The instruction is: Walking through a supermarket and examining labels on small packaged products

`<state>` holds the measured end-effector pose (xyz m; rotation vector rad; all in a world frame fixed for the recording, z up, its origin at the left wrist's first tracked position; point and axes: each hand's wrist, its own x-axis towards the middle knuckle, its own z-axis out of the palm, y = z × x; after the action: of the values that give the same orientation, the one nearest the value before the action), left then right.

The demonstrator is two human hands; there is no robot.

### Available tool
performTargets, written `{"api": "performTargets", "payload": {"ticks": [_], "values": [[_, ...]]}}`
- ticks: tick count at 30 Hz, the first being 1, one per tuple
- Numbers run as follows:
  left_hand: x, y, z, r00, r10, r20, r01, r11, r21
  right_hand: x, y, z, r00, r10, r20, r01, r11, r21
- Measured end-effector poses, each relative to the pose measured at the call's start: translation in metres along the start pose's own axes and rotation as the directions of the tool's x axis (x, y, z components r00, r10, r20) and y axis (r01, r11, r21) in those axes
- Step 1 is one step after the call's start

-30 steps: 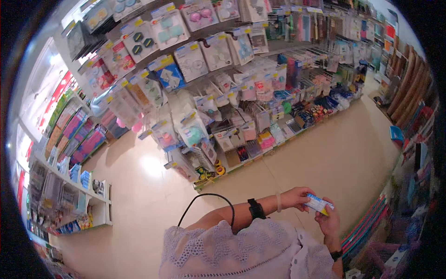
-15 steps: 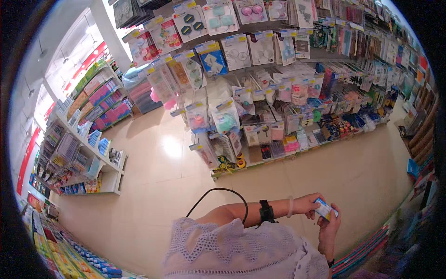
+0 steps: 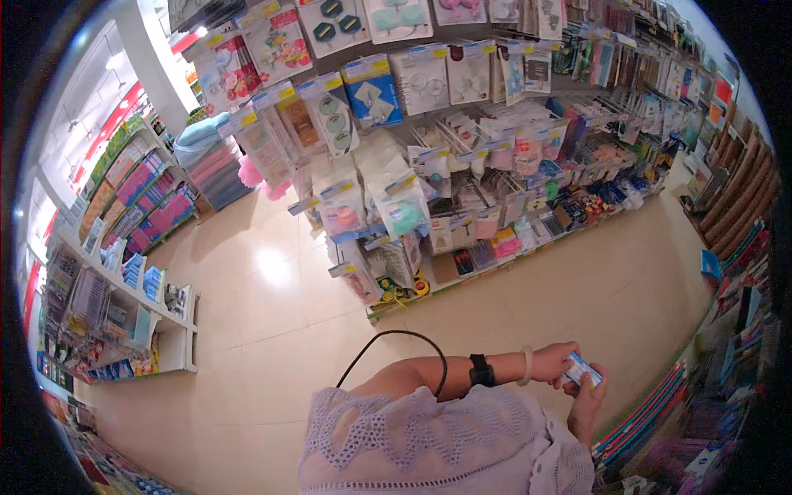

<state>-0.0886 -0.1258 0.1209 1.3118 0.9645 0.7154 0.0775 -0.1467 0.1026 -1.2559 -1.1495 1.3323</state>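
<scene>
A small blue-and-white box [image 3: 582,370] with a touch of yellow sits between my two hands at the lower right of the head view. My left hand [image 3: 554,363] reaches across from the left, its fingers closed on the upper left end of the box. A light bangle and a black wristband circle that forearm. From below, my right hand [image 3: 587,399] grips the lower right end, its thumb lying over the face of the box. Parts of both hands' fingers are hidden behind the box.
A long shop rack [image 3: 462,272] with hanging packs stands ahead, its lower shelf near the tiled floor [image 3: 272,346]. At left is a white shelf unit [image 3: 169,330]. Rolled mats [image 3: 738,194] and long coloured sticks [image 3: 648,412] line the right side.
The whole view has shifted, so the left shelf and front rack's near end sit further left and lower. Both hands still hold the box, which is turned slightly.
</scene>
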Motion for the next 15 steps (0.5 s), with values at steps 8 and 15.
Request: {"api": "performTargets", "payload": {"ticks": [8,15], "values": [[-0.065,-0.059,-0.035,0.993,0.017,-0.113,0.018,0.952,0.307,-0.057,0.033,0.101,0.981,-0.126,0.145,0.19,0.756,-0.627],[-0.102,-0.095,-0.036,0.98,0.194,-0.034,-0.151,0.853,0.499,-0.103,0.032,0.119,0.958,-0.234,0.165,0.284,0.721,-0.632]]}}
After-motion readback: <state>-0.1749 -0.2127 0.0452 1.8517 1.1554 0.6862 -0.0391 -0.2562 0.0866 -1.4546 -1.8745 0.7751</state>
